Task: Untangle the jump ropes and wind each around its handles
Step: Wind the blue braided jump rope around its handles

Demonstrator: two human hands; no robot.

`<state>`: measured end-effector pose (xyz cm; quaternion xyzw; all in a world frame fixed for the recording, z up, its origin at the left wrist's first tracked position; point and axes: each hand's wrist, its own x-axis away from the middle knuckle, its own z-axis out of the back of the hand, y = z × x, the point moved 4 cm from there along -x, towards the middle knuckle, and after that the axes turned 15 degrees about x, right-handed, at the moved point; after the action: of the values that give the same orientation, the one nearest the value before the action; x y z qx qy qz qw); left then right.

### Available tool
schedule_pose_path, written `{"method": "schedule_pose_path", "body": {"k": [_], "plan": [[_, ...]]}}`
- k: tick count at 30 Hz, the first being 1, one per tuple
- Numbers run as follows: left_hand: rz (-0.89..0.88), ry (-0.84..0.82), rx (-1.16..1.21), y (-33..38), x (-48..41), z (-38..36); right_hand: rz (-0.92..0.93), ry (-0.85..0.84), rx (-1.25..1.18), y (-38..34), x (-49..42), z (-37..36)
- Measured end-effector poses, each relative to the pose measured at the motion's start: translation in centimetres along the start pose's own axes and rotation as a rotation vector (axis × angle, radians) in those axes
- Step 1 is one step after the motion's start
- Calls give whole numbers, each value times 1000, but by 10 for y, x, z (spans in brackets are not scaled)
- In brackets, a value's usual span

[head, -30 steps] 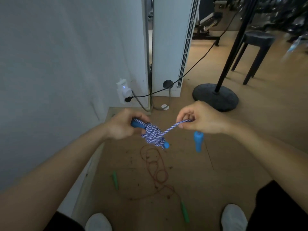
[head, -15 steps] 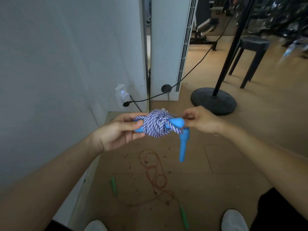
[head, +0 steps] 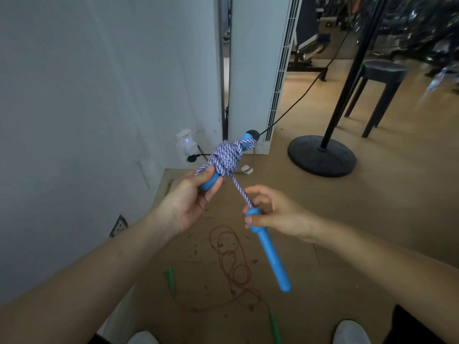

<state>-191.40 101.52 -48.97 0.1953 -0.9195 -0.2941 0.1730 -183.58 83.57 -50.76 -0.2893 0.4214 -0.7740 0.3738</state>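
Two ropes noted. Blue-and-white braided jump rope (head: 227,158) is largely wound on a blue plastic handle (head: 210,184) gripped by the left hand (head: 188,202); right hand (head: 277,214) pinches the second blue handle (head: 270,259), short length remaining. Thin red jump rope (head: 220,254) lies loose on the floor (head: 372,207), unwound.

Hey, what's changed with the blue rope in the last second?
The right hand slid from the rope to the top of the loose handle and pulled it down, away from the bundle. The left hand still grips the wound handle; the red rope lies unmoved.
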Motion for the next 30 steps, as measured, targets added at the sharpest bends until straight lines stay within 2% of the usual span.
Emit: {"method": "schedule_pose_path", "body": {"k": [3, 7, 10, 16, 19, 21, 24, 26, 30], "plan": [[-103, -4, -254, 0, -2, 6, 37, 15, -139, -18, 10, -3], [-224, 17, -531, 1, -1, 13, 96, -28, -184, -28, 14, -1], [-224, 4, -568, -1, 5, 9, 88, -99, -263, -25, 13, 0], [-202, 11, -559, 1, 3, 7, 190, -144, -234, -26, 14, 4], [-242, -3, -629, 2, 0, 8, 79, -209, -337, -23, 18, -2], [-285, -23, -733, 0, -1, 11, -122, -169, -452, -15, 19, -8], [-258, -92, -786, -11, 1, 12, -395, -93, -525, 1, 20, -19], [-251, -160, -847, -20, 5, 10, -435, -8, -528, 6, 17, -21], [-166, -295, -933, -35, 10, 6, -345, 192, -541, 6, 13, -20]]}}
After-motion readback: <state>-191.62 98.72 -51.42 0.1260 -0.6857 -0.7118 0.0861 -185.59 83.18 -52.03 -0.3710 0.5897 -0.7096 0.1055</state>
